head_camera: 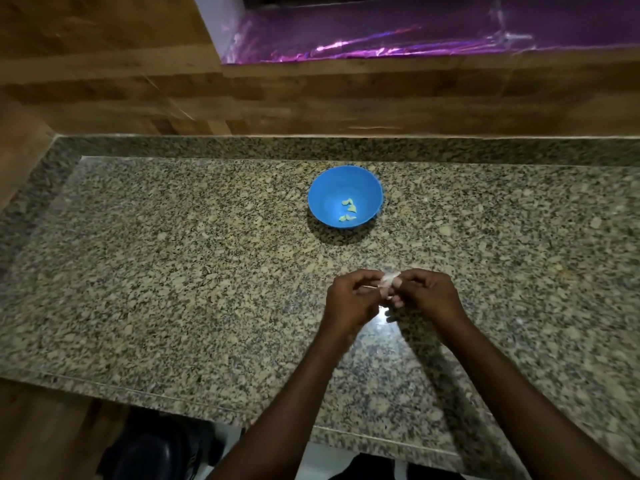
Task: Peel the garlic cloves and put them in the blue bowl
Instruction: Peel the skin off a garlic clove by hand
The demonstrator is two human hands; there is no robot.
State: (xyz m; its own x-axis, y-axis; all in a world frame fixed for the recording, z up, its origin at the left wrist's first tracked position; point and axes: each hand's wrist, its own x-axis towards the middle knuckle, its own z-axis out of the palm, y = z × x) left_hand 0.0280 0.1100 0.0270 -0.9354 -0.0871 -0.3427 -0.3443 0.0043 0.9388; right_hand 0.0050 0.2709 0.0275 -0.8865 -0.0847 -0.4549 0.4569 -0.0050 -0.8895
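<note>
A blue bowl [323, 188] stands on the speckled granite counter, with several pale peeled garlic cloves [349, 210] lying in its bottom. Nearer to me, my left hand [351, 303] and my right hand [427, 296] meet above the counter. Between their fingertips they pinch a small white garlic clove [387, 280] with papery skin. Most of the clove is hidden by my fingers.
The granite counter [173, 265] has a raised granite lip along its back and left side, with wood panelling [138, 81] behind it. A ledge covered in shiny purple foil [398, 32] sits above. The counter's front edge runs diagonally below my forearms.
</note>
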